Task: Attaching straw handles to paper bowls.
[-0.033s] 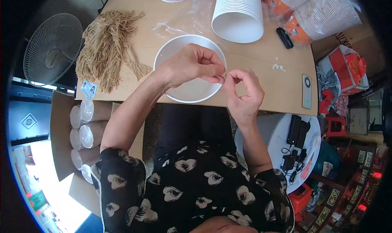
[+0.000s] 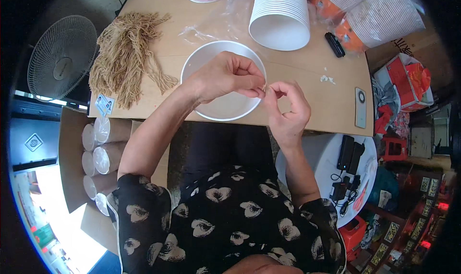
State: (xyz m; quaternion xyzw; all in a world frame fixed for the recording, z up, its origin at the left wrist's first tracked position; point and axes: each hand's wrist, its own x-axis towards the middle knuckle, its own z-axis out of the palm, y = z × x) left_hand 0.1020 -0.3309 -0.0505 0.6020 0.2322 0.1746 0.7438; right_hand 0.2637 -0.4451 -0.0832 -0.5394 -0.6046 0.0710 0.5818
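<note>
Both hands meet over the white bowl (image 2: 223, 84) on the worktop (image 2: 307, 89): the left hand (image 2: 225, 77) and right hand (image 2: 284, 108) pinch a tiny tan strand (image 2: 264, 88) between fingertips (too small to make out). The work looks early, I judge: the fibre bundle (image 2: 126, 53) lies barely touched, the bowl empty.

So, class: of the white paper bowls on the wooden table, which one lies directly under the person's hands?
The single white paper bowl standing open side up at the table's near edge; the left hand is over it. The others form a stack on its side farther back.
</note>
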